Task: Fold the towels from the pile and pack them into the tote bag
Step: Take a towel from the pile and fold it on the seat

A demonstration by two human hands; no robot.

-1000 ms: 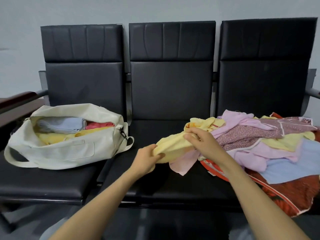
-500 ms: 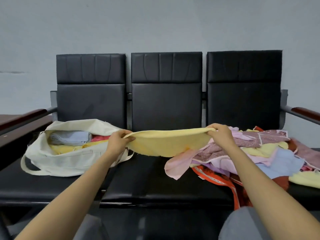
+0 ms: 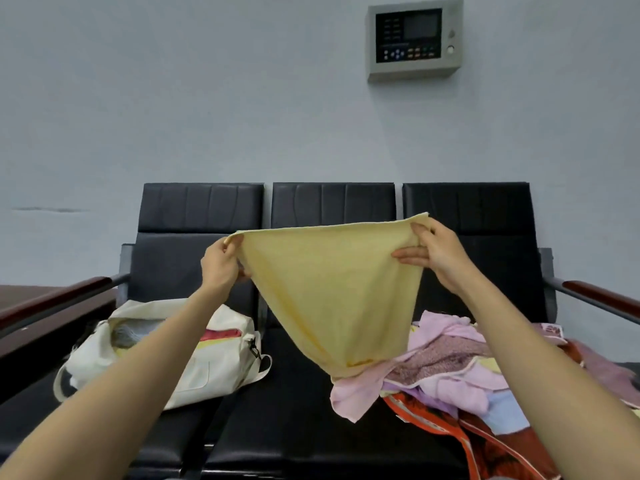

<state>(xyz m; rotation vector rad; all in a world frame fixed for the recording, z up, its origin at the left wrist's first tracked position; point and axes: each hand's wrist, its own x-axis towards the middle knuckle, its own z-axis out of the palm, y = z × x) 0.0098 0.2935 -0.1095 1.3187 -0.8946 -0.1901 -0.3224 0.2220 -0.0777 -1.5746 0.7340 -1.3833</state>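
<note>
Black bench [image 3: 304, 424], grey wall: yellow towel [image 3: 332, 289] held up.
Left hand [image 3: 221, 261] and right hand [image 3: 433, 251] each pinch a top corner; its tip touches the pile [image 3: 460, 372]; bag [image 3: 214, 362] sits left.

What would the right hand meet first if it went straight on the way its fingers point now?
The right hand points leftward across the yellow towel it pinches, so it would push into that cloth first. Beyond it, probably the left hand at the other corner; depth is unclear.
</note>
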